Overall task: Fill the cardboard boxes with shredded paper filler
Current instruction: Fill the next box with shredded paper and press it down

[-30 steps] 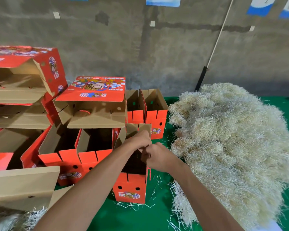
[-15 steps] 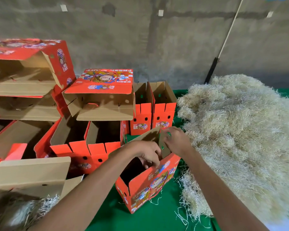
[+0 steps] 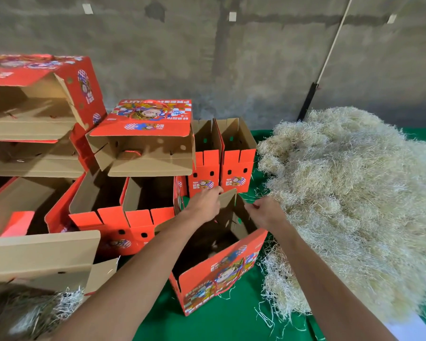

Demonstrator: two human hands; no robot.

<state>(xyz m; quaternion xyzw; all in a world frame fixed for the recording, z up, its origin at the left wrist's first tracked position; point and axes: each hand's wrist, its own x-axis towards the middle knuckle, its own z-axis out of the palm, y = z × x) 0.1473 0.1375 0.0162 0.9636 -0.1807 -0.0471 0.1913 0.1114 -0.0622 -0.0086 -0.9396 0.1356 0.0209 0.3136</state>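
Note:
An open red printed cardboard box stands on the green table in front of me, turned at an angle, its dark inside facing up. My left hand grips the box's upright brown flap at its far left edge. My right hand is curled at the box's far right rim, touching the cardboard there; what it pinches is hard to see. A big heap of pale shredded paper filler lies just right of the box, with loose strands spilling onto the table.
Stacks of open red boxes crowd the left and back, some lying on their sides. Two narrow upright boxes stand behind the one I hold. A box with filler sits near left. Bare green table shows in front.
The box has been swung round from facing me to an angle and spread wider open. My hands moved apart, from its near top to its far flaps.

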